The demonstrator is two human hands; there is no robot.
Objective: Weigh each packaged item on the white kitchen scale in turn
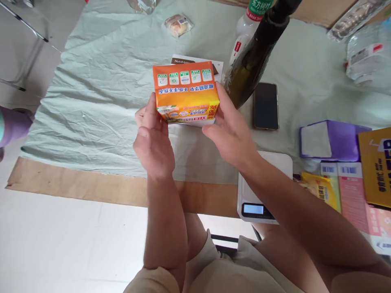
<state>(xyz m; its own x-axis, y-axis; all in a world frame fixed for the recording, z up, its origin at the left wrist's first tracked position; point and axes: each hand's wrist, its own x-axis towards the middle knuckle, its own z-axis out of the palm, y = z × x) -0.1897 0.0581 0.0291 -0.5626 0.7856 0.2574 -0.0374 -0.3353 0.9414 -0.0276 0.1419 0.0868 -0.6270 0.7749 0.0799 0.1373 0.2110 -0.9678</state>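
Observation:
An orange box [185, 90] with printed labels is held between both hands above the pale green cloth [100, 89]. My left hand [152, 136] grips its left side, thumb along the edge. My right hand [229, 128] grips its right side and lower corner. The box is slightly tilted, its top face toward me. Beneath and behind it lies a white card with a brown strip [214, 65].
A dark glass bottle [253, 57] leans right of the box, a plastic bottle [241, 40] behind it. A black phone [266, 106] lies on the cloth. A white scale [259, 203] sits under my right forearm. Purple, yellow and pink boxes [345, 162] crowd the right side. A wrapped snack [179, 24] lies far back.

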